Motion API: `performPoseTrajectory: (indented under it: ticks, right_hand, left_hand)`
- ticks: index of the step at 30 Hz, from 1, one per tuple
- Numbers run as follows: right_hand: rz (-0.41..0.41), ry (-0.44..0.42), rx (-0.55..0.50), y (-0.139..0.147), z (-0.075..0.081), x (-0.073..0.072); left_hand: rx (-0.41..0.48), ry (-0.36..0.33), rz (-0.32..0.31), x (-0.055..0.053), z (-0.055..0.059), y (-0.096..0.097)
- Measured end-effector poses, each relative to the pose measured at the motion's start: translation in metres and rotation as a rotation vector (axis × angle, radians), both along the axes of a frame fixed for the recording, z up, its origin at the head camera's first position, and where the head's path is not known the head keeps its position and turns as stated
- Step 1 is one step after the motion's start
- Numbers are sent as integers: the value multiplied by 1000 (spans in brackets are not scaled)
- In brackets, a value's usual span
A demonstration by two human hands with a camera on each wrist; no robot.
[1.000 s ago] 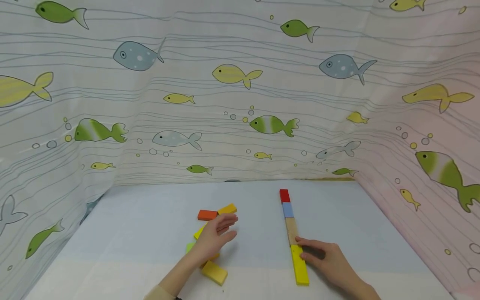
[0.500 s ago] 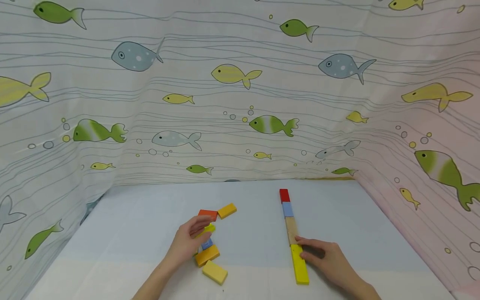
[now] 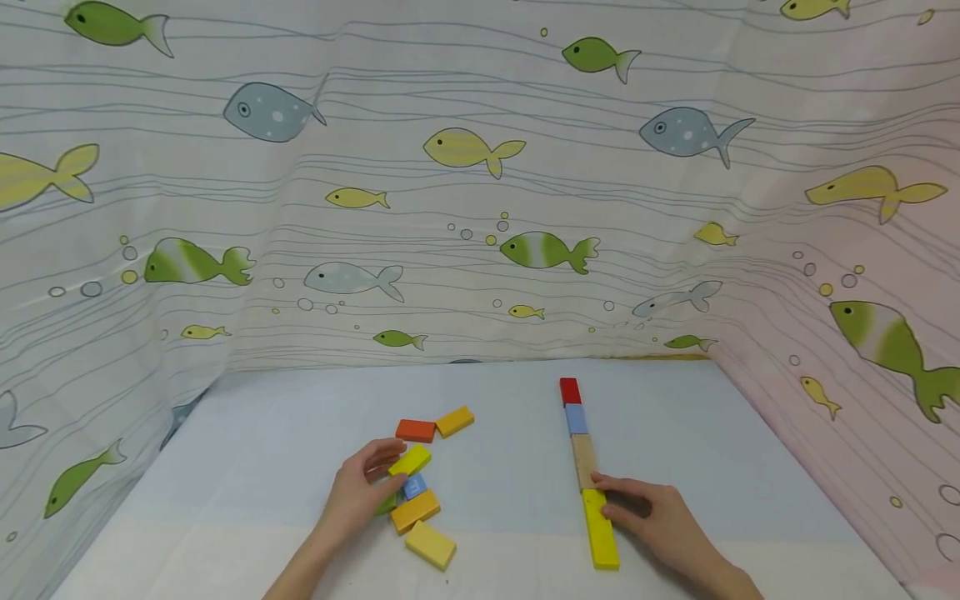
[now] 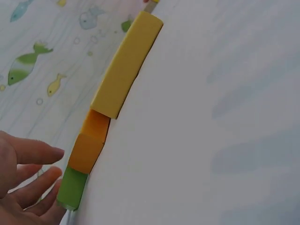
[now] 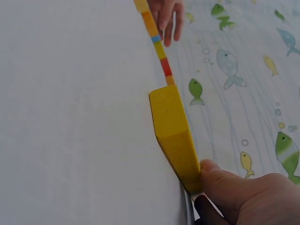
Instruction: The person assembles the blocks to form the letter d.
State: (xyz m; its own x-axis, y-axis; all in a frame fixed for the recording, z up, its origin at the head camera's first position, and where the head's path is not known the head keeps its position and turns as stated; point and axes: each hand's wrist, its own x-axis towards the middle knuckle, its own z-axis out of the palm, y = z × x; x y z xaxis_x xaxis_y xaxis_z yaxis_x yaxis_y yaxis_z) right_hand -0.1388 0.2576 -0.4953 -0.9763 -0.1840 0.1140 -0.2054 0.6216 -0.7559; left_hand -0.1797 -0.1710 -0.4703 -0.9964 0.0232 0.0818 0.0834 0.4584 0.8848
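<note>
In the head view my left hand [image 3: 362, 483] reaches over the left cluster of blocks, thumb and fingers apart. A bright yellow block [image 3: 410, 460] lies at its fingertips, beside a blue block [image 3: 415, 486]. Under the hand shows part of a green block [image 3: 387, 505]; the left wrist view has this green block [image 4: 72, 187] right by the fingers. On the right, a row runs from a red block [image 3: 570, 391] through a light blue block [image 3: 576, 419] and a plain wooden block [image 3: 584, 461] to a long yellow block [image 3: 600, 529]. My right hand [image 3: 663, 525] touches the row's right side with thumb and forefinger.
An orange block [image 3: 416, 512] and a pale yellow block [image 3: 431, 546] lie nearer me in the cluster. Behind it are a red-orange block [image 3: 416, 430] and an amber block [image 3: 454, 422]. A fish-print curtain [image 3: 450, 275] surrounds the white table [image 3: 262, 433].
My left hand has moved left and back toward me, uncovering the blue and orange blocks, and then settled around the bright yellow block. The right hand and the row have stayed put.
</note>
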Motion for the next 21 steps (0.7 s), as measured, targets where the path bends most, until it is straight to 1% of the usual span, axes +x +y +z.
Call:
performPoseTrajectory:
  ticks: [6, 9, 14, 21]
  right_hand:
    - [18, 34, -14, 2, -1, 0]
    - [23, 49, -5, 2, -2, 1]
    - [18, 36, -4, 1, 0, 1]
    - [34, 39, 13, 1, 1, 2]
  left_hand:
    - [-41, -14, 6, 2, -1, 2]
    - [-43, -18, 9, 2, -3, 1]
    - [-49, -18, 8, 2, -4, 1]
    - [-52, -13, 7, 2, -4, 1]
